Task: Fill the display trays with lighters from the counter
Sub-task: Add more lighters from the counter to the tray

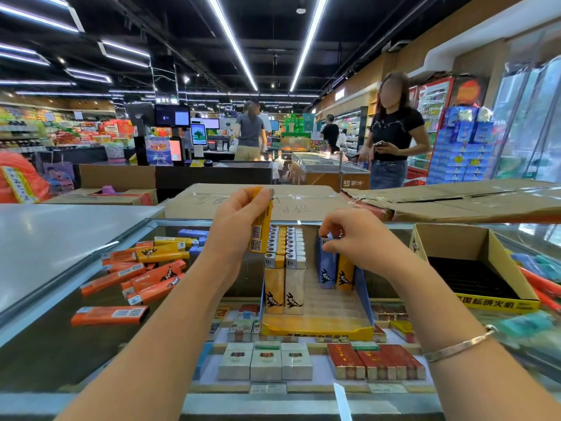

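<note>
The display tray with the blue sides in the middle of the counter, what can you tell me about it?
The display tray looks like cardboard, with blue side walls and a yellow front lip printed with dark characters. It sits on the glass counter. Two left rows of upright yellow and white lighters are full; the ribbed right side is mostly bare. At its back right, the right hand touches a blue lighter beside a yellow one.

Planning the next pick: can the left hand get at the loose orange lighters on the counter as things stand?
Probably not right away. The way to the orange lighters looks open, with nothing lying over them, but the left hand is already holding a yellow lighter and would need to place it first.
</note>
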### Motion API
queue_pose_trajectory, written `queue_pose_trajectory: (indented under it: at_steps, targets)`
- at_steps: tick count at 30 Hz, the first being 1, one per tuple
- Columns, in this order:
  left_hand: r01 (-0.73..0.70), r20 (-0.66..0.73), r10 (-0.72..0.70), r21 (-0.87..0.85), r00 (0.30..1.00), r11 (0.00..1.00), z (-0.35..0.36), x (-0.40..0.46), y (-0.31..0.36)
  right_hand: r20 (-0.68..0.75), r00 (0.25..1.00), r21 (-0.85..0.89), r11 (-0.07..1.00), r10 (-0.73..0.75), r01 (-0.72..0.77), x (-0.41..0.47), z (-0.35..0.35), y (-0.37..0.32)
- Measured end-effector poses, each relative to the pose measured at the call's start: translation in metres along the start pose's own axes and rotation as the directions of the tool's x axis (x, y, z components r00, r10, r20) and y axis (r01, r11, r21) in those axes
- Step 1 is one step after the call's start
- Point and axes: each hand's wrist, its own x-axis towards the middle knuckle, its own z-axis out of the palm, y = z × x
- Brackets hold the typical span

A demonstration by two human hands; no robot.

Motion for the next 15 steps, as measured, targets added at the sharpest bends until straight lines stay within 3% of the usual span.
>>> queue_pose_trajectory:
  at_steps: [6,11,13,15]
  targets:
    - [-0.012,-0.037,0.011,-0.011,0.999,1.0,-0.0026,0.0006,0.0,0.013,1.0,-0.044,0.999,-0.015,0.016,0.0023,0.0028,0.0018]
    - [-0.029,-0.074,0.02,-0.115,0.997,0.993,-0.0042,0.0023,0.0031,0.024,0.999,-0.089,0.995,-0.033,0.035,0.0006,0.0012,0.0024]
    - [-0.036,-0.068,0.025,-0.153,0.997,0.988,-0.0053,0.0034,0.0026,-0.013,0.998,-0.032,0.998,-0.053,0.053,-0.0007,-0.0012,-0.0001]
    - [-0.037,-0.035,0.031,-0.186,0.999,0.982,-0.0056,0.0035,0.0023,-0.123,0.99,0.142,0.986,-0.065,0.082,-0.0033,-0.0047,-0.0071]
